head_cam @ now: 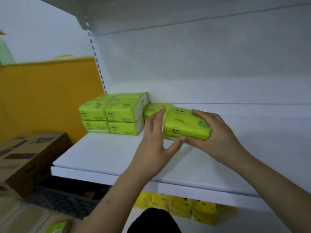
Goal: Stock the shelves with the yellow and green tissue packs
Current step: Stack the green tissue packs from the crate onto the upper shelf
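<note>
A green tissue pack [185, 124] with cartoon eyes lies on the white shelf [104, 157], and my right hand [213, 133] grips its right end with fingers curled over it. My left hand [156, 140] has straight fingers against the pack's left side, thumb under its front edge. Another green pack [154, 109] lies just behind it. A stack of several green packs [112, 114], two layers high, stands at the shelf's back left. Yellow packs [181, 208] line the shelf below.
A brown cardboard box [28, 158] stands on the floor at the left, before an orange panel [47, 96]. Another green pack [57, 227] shows at the bottom edge. The shelf above [185, 12] overhangs. The shelf's right half is bare white surface.
</note>
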`<state>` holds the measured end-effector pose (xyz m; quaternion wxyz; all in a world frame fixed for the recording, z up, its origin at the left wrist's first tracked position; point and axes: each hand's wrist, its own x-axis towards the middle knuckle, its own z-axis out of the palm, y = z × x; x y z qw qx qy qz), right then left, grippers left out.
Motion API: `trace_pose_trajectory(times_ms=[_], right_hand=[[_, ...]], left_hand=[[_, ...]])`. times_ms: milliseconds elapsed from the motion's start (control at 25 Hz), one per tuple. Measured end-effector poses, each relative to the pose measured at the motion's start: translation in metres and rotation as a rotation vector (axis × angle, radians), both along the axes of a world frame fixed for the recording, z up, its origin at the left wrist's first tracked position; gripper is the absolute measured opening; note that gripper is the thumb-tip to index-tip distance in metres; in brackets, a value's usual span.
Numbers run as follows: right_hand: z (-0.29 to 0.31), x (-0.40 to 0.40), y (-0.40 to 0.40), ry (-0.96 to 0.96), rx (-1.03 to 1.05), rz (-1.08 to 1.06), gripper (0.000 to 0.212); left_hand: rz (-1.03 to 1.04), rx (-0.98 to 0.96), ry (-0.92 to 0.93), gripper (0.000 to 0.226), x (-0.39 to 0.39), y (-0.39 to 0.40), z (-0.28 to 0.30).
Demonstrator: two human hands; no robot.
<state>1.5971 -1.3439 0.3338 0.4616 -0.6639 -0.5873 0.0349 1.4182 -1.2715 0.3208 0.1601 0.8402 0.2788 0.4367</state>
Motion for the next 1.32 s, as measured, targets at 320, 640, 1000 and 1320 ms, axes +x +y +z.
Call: trace_pose_trajectory(times_ms=[320,640,1000,1320], right_hand=[[-0.032,-0.028,0.131,-0.058,-0.249,0.035,0.104],[-0.029,-0.041,0.125,0.056,-0.252,0.095,0.122],[0.008,0.053,-0.009,0.346,-0.097,-0.14,0.074],[-0.005,0.199,-0.286,0.41,0.277,-0.63,0.038]], left_hand=[[0.463,0.079,0.218,0.086,-0.065,0.108,-0.032],[0.464,0.052,0.242,0.089,-0.063,0.104,-0.031],[0.164,0.093,-0.084,0.05,0.041,-0.018,0.032],[-0.784,0.08,0.255,0.038,0.214,-0.265,-0.035]])
